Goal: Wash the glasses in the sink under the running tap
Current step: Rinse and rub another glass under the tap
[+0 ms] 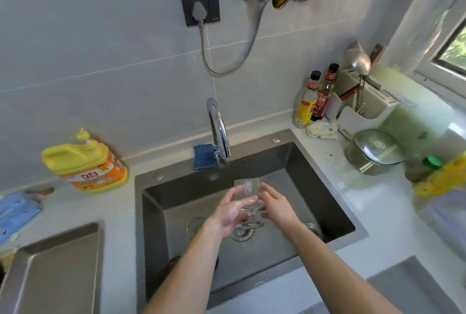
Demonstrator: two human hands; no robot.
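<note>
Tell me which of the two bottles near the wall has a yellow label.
The left bottle, the one nearer the tap; the right bottle beside it has a red label.

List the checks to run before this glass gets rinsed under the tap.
1. Grip: left hand and right hand both hold the glass. Ok.
2. Position: the glass is over the sink, just in front of the tap spout. Ok.
3. Water running from the tap: cannot tell.
4. Second glass on the sink floor, clear of the held one: ok.
5. Held glass free of soap or dirt: cannot tell.
</note>
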